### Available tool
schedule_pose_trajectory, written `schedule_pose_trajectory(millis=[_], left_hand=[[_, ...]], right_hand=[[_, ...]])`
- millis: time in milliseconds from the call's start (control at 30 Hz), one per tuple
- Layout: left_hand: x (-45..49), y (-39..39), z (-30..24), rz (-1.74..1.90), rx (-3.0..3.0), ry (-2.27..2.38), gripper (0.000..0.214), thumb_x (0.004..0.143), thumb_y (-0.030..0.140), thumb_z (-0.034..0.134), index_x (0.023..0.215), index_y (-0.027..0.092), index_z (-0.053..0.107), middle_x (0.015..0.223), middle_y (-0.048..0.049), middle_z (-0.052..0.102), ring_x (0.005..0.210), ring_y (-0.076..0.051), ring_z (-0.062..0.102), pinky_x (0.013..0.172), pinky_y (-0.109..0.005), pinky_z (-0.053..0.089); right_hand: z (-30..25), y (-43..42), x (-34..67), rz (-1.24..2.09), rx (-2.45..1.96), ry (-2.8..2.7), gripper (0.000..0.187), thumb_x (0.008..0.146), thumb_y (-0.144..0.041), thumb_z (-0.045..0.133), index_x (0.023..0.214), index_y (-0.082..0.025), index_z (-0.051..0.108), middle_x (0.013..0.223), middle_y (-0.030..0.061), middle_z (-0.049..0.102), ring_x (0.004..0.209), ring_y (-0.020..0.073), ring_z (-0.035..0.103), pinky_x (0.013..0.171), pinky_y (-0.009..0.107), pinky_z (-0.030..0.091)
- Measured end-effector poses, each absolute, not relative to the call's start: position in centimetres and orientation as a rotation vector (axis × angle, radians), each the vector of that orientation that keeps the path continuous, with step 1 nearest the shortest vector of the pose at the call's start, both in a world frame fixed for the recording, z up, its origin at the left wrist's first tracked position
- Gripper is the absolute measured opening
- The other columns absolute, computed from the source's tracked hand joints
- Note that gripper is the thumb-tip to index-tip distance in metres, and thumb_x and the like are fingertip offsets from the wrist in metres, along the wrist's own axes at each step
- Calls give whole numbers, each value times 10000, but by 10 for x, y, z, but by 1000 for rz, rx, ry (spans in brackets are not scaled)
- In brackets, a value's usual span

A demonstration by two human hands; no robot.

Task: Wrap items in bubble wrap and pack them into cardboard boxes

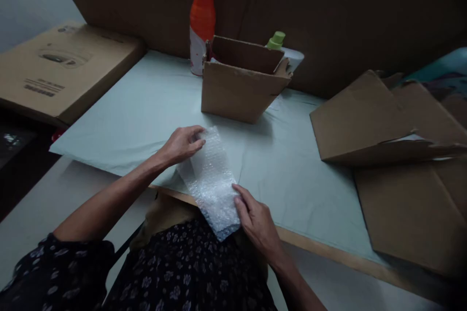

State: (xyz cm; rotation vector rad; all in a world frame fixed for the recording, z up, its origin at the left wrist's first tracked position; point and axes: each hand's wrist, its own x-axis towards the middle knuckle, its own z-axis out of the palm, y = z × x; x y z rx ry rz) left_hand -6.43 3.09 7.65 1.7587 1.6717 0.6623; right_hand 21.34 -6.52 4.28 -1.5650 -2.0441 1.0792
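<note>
A strip of clear bubble wrap [215, 170] lies slanted across the table's front edge, its lower end hanging over toward my lap. My left hand [182, 145] pinches its upper left corner between thumb and fingers. Lower down, my right hand [255, 214] grips the right edge, thumb and forefinger closed on the film. The wrap looks folded or layered, and whether anything is inside it I cannot make out. Just beyond it stands an open cardboard box [233, 92], its contents mostly hidden by the front wall.
Behind the box stand an orange-red bottle [203, 14] and a white container with a green cap [276, 40]. A large flat carton [73, 68] lies at the left. Opened cardboard boxes [365, 121] crowd the right side. A pale cloth [146, 102] covers the table; a dark panel rises behind.
</note>
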Motion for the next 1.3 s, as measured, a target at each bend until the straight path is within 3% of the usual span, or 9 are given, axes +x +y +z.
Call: schedule_pose_trajectory(millis=[133, 300, 567, 633, 800, 900, 1033, 1200, 1300], left_hand=[[-65, 15, 100, 672, 1605, 1433, 240, 849, 275, 551, 987, 150, 701, 774, -14, 662, 673, -141, 565, 619, -267, 425], [-67, -7, 67, 400, 1599, 1588, 130, 798, 223, 541, 791, 175, 661, 674, 0, 612, 616, -146, 527, 582, -269, 380], [-65, -30, 37, 246, 1703, 1904, 467, 846, 359, 606, 1287, 208, 605, 923, -84, 737, 845, -270, 668, 716, -338, 450], [-61, -31, 37, 143, 1720, 1926, 503, 828, 412, 636, 1284, 201, 605, 930, -93, 740, 859, -284, 673, 702, -336, 447], [-53, -20, 47, 37, 1840, 1820, 232, 807, 298, 599, 990, 200, 703, 987, -91, 737, 901, -258, 661, 728, -321, 443], [-53, 2, 67, 51, 1877, 1787, 227, 773, 262, 605, 956, 170, 704, 945, -89, 724, 839, -234, 645, 696, -312, 434], [-44, 60, 101, 128, 1955, 1732, 235, 791, 244, 605, 983, 145, 698, 802, -48, 692, 735, -202, 624, 668, -307, 426], [-30, 104, 105, 304, 2115, 1793, 638, 806, 353, 732, 1362, 98, 549, 1251, -170, 650, 1138, -322, 612, 950, -415, 460], [-40, 71, 84, 473, 2051, 1887, 620, 893, 383, 643, 1429, 114, 487, 1272, -174, 640, 1133, -299, 621, 978, -437, 475]], right_hand=[[49, -64, 224, 695, -1562, -2203, 443, 1024, -343, 366, 1344, -237, 654, 973, 91, 780, 755, 240, 691, 747, 377, 521], [35, -60, 234, 469, -1569, -2328, 391, 1000, -258, 391, 1243, -219, 695, 1042, 102, 776, 879, 258, 698, 805, 404, 494], [22, -72, 246, 415, -1585, -2324, 376, 964, -447, 562, 1223, -184, 634, 1116, 126, 721, 1007, 295, 646, 863, 423, 460], [20, -77, 242, 400, -1589, -2333, 332, 932, -464, 615, 1132, -200, 646, 1078, 116, 712, 980, 297, 630, 844, 419, 447], [21, -80, 229, 706, -1527, -2191, 157, 938, -320, 590, 817, -222, 569, 819, 40, 666, 793, 214, 603, 740, 343, 429], [28, -76, 221, 1039, -1497, -1934, 87, 929, -304, 579, 916, -218, 579, 770, 4, 639, 697, 168, 594, 668, 296, 435], [35, -66, 206, 1341, -1429, -1647, 385, 952, -369, 533, 1299, -202, 523, 732, -21, 599, 611, 145, 555, 574, 262, 424], [31, -55, 209, 1254, -1549, -1772, 588, 917, -393, 573, 1454, -178, 467, 889, 52, 703, 645, 164, 613, 655, 320, 494], [28, -51, 228, 1165, -1611, -1766, 496, 926, -394, 547, 1361, -156, 567, 882, 65, 719, 672, 173, 639, 695, 340, 523]])
